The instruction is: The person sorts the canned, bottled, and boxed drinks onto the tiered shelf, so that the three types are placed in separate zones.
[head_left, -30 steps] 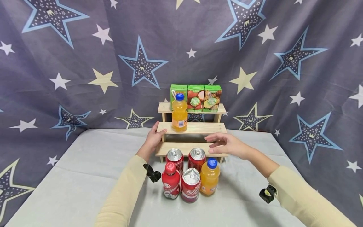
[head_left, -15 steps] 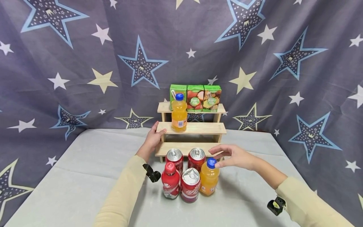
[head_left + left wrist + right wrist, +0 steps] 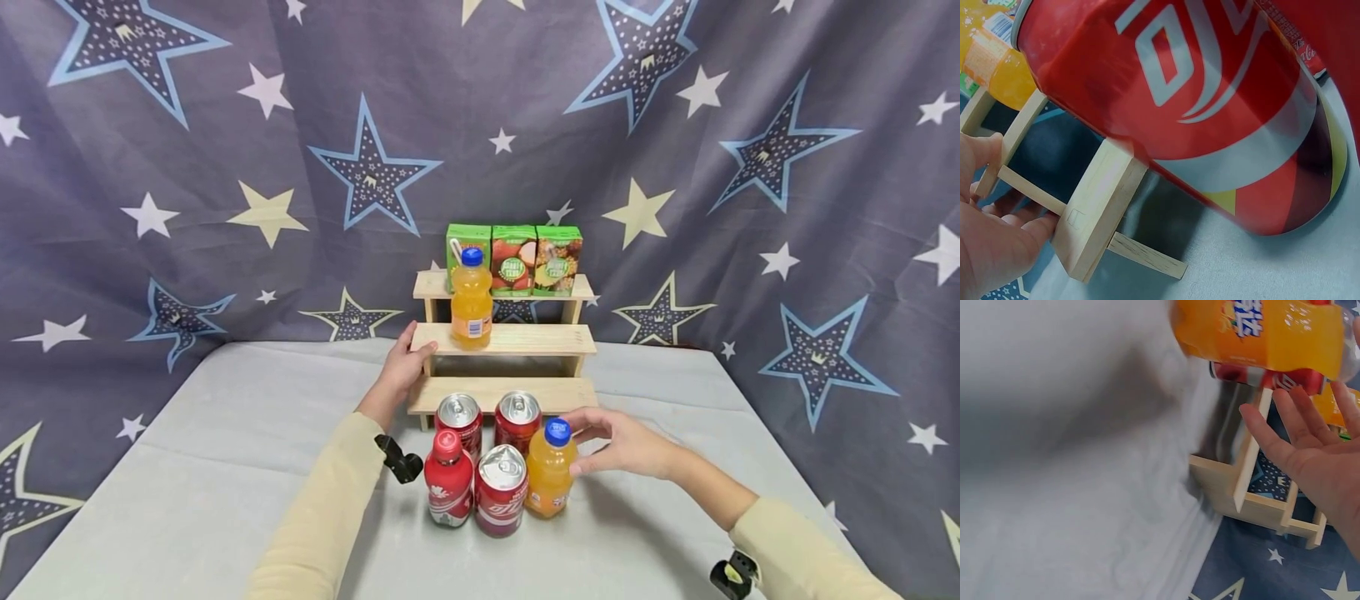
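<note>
Atop the stand [image 3: 517, 340] stood three cartons [image 3: 513, 268], and left on its middle step [image 3: 542, 337], one bottle [image 3: 472, 302]! Before the stand clustered three cans [image 3: 502, 493], a second bottle [image 3: 449, 487] towards its left and a third bottle [image 3: 551, 473] towards its right.

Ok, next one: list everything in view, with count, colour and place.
Backdrop: 1, blue-grey, starred, behind
Table cover: 1, pale grey, below
Rack: 1, pale wood, three-tiered, mid-table
Juice boxes: 3, mostly green, top tier
Orange bottles: 2, orange, blue-capped, middle tier and table
Cans: 3, red, before the rack
Red-capped bottle: 1, red, left of front can
Wrist cameras: 2, black, on arms
Sleeves: 2, cream, on arms
Left hand: 1, gripping rack's left end
Right hand: 1, beside the nearer orange bottle
</note>
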A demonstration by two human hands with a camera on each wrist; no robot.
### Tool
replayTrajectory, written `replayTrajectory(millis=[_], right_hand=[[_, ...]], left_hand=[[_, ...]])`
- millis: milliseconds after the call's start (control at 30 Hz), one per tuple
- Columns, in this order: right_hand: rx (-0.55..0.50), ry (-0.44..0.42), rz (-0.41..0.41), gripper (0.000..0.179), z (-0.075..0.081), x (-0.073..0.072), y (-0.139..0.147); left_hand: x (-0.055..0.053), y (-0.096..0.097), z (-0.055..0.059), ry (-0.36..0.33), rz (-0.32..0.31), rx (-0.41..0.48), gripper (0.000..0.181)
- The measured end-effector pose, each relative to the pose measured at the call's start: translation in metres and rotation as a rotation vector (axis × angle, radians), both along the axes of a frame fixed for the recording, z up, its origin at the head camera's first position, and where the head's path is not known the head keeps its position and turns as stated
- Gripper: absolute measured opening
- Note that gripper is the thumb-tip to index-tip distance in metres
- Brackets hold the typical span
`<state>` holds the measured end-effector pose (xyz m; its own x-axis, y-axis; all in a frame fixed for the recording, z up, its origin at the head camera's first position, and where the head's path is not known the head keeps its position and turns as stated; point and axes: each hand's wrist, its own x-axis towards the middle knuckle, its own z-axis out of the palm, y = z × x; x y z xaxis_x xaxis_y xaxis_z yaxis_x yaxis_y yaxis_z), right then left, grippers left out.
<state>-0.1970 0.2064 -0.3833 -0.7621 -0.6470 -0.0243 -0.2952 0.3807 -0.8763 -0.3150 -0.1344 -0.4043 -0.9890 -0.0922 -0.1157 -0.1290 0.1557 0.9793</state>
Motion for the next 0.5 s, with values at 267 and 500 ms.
replayTrajectory(millis=[267, 500], right_hand=[[-0.021, -0.017, -0.033, 0.055, -0.019, 0.005, -0.005], [-0.068, -0.041, -0.046, 0.064, -0.035, 0.009, -0.010]], left_hand=[[0.000, 0.000, -0.001, 0.002, 0.003, -0.001, 0.070], [0.001, -0.001, -0.001, 0.003, 0.006, -0.006, 0.070]])
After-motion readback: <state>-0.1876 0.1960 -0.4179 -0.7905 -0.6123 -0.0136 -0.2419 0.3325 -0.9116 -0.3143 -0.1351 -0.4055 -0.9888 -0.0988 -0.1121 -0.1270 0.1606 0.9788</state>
